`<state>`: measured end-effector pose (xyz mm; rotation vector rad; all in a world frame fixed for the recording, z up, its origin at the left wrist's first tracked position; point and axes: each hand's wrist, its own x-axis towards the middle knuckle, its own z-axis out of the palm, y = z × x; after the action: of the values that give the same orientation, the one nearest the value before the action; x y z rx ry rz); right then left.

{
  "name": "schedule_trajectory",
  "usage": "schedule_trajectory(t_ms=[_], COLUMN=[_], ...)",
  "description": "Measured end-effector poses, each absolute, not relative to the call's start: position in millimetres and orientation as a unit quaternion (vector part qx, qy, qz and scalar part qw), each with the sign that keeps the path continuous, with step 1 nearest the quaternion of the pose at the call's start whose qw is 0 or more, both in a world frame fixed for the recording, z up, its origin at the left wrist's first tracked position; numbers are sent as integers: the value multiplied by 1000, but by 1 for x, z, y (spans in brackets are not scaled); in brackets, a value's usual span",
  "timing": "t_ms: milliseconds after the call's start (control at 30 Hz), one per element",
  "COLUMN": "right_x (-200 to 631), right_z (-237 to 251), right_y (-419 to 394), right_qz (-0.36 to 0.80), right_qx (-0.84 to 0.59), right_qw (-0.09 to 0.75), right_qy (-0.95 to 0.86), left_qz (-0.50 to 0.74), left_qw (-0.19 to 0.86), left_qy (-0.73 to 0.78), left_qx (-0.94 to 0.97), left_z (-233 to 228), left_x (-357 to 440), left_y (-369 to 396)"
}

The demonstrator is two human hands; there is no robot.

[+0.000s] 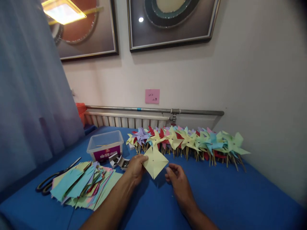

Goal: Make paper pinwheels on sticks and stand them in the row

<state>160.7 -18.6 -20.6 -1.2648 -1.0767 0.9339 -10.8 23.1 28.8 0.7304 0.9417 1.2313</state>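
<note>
Nearby, plastic tub (105,145) — sticks inside; left hand (136,167) pinches yellow paper (155,162).

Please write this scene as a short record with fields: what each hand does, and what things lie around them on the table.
left hand: pinches the left edge of a yellow paper square, lifted off the table
right hand: open, just right of the square, not touching it
table: blue cloth
left of hands: stack of coloured paper, scissors
behind hands: plastic box, small open box
along wall: row of pinwheels
</note>
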Motion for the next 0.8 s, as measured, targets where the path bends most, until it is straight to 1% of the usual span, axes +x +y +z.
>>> schedule_trajectory(t_ms=[133, 233, 400, 700, 800], right_x=[160, 158, 158, 167, 168], right_z=[-25, -23, -25, -21, -18], right_y=[-18, -21, -18, -17, -18], right_qz=[500, 532, 530, 491, 488], right_qx=[-465, -428, -416, -451, -449], right_qw=[598, 605, 625, 624, 620], right_qy=[-420, -409, -394, -408, -419], left_qz=[525, 512, 492, 473, 448], left_qw=[674, 683, 679, 640, 654], left_qy=[414, 407, 426, 453, 435], left_qx=[314, 325, 340, 401, 427], left_z=[13, 9, 9, 1, -5], left_x=[-14, -10, -4, -10, -11], left_y=[20, 19, 16, 22, 25])
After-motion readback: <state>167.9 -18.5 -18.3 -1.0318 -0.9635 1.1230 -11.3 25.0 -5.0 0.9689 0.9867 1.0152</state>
